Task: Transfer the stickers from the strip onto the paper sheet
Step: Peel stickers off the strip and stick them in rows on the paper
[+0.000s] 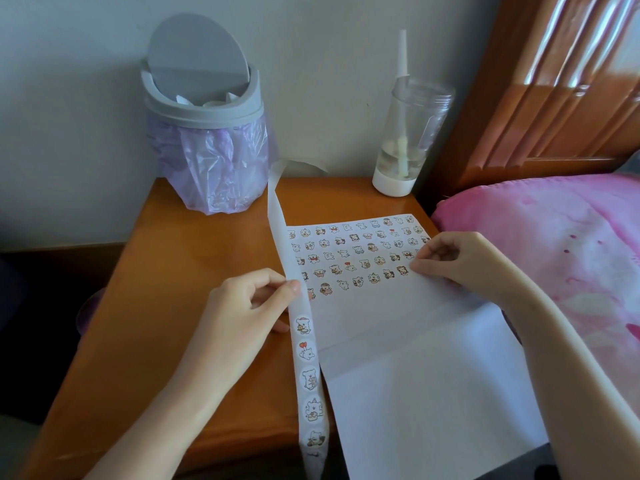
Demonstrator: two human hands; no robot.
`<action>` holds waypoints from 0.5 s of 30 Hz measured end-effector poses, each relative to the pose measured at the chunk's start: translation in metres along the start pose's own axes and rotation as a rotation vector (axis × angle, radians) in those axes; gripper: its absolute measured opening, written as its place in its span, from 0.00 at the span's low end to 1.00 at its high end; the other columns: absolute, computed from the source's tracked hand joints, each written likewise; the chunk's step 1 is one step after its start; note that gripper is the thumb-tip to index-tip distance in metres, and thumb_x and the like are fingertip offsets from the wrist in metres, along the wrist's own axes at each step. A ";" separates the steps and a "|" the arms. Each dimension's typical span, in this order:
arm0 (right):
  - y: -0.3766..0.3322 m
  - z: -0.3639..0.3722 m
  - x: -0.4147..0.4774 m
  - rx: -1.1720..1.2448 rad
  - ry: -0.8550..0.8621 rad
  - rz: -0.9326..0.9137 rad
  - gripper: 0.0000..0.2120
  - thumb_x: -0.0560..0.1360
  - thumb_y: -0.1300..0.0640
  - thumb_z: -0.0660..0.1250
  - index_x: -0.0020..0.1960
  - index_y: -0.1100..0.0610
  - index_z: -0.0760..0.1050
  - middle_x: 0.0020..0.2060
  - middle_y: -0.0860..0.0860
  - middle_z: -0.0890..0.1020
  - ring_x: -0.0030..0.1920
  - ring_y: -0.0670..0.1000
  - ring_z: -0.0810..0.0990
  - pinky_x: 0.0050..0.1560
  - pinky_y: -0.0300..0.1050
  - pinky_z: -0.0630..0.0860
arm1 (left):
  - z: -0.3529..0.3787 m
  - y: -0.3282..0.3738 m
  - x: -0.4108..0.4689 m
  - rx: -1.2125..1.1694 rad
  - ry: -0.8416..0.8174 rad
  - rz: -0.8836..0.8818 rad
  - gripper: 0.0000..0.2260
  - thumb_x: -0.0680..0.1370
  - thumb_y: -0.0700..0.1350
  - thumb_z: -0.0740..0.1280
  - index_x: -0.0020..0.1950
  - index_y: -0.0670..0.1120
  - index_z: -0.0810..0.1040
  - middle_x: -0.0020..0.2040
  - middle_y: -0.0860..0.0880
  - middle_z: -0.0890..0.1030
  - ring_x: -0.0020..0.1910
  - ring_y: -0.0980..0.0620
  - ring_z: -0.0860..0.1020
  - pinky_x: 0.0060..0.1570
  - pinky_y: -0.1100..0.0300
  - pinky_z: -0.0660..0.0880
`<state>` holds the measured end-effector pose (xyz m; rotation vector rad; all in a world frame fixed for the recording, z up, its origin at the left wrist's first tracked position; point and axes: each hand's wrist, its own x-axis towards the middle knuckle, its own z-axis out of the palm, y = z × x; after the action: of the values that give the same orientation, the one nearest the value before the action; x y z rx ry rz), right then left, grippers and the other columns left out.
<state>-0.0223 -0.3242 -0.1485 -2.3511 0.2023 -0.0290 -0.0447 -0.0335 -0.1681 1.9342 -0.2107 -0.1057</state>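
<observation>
My left hand (249, 306) pinches the strip (306, 358) along the left edge of the paper sheet (415, 358), which lies on the bench (194, 271). Right hand (457, 258) — fingertips drawn together on the sheet beside the stickers (349, 251) — pinching one or not, I cannot tell.

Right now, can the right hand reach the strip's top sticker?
Probably yes: only flat paper sheet lies between the right hand and that sticker; the left hand grips the strip above it.

A grey swing-lid bin (202, 109) with a purple liner stands at the back of the wooden worktop (180, 271). A clear bottle (408, 140) stands near the bed (561, 244).
</observation>
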 end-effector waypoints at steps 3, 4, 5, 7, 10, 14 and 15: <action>0.002 0.001 0.000 0.000 0.016 -0.028 0.08 0.68 0.56 0.76 0.42 0.52 0.77 0.34 0.49 0.78 0.33 0.47 0.72 0.35 0.41 0.71 | 0.000 0.001 0.000 0.003 0.001 0.002 0.08 0.77 0.48 0.65 0.43 0.49 0.83 0.41 0.60 0.85 0.36 0.57 0.84 0.38 0.64 0.80; 0.003 0.001 0.000 0.010 0.020 -0.041 0.10 0.68 0.58 0.76 0.44 0.51 0.75 0.34 0.48 0.77 0.32 0.47 0.72 0.36 0.40 0.70 | 0.000 0.001 0.000 0.005 0.001 0.002 0.08 0.77 0.49 0.65 0.43 0.49 0.83 0.41 0.60 0.85 0.36 0.57 0.83 0.37 0.66 0.79; 0.003 0.001 0.001 0.017 0.022 -0.050 0.12 0.68 0.59 0.76 0.45 0.51 0.73 0.35 0.48 0.77 0.32 0.48 0.72 0.37 0.40 0.70 | 0.000 0.001 0.000 0.005 0.002 0.001 0.08 0.77 0.49 0.65 0.43 0.49 0.83 0.41 0.60 0.85 0.36 0.57 0.83 0.36 0.67 0.79; 0.005 0.001 0.001 0.010 0.020 -0.058 0.13 0.70 0.61 0.74 0.45 0.50 0.72 0.35 0.48 0.77 0.34 0.49 0.72 0.39 0.39 0.70 | 0.000 0.002 -0.001 0.006 0.006 0.000 0.08 0.77 0.49 0.65 0.43 0.49 0.83 0.41 0.60 0.85 0.35 0.57 0.83 0.36 0.68 0.78; 0.005 0.001 0.001 -0.027 0.013 -0.068 0.10 0.72 0.61 0.72 0.44 0.50 0.73 0.38 0.50 0.78 0.38 0.50 0.75 0.43 0.40 0.71 | 0.000 0.003 -0.001 0.007 0.015 0.000 0.08 0.77 0.49 0.65 0.42 0.50 0.83 0.41 0.61 0.85 0.34 0.57 0.83 0.33 0.71 0.75; 0.003 0.003 -0.003 -0.043 -0.005 -0.050 0.07 0.71 0.55 0.73 0.45 0.51 0.76 0.39 0.48 0.77 0.36 0.46 0.73 0.39 0.38 0.70 | -0.001 0.002 0.000 -0.030 0.016 -0.007 0.07 0.77 0.47 0.65 0.44 0.49 0.83 0.41 0.57 0.85 0.37 0.56 0.84 0.36 0.65 0.79; 0.003 0.005 -0.003 -0.042 0.000 -0.051 0.07 0.71 0.54 0.74 0.46 0.52 0.76 0.38 0.47 0.77 0.35 0.45 0.72 0.39 0.38 0.69 | -0.001 0.003 0.000 -0.060 0.019 -0.015 0.07 0.78 0.46 0.65 0.44 0.49 0.83 0.41 0.57 0.86 0.38 0.55 0.84 0.36 0.64 0.80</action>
<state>-0.0257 -0.3226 -0.1539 -2.3975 0.1438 -0.0507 -0.0448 -0.0335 -0.1649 1.8761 -0.1790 -0.1024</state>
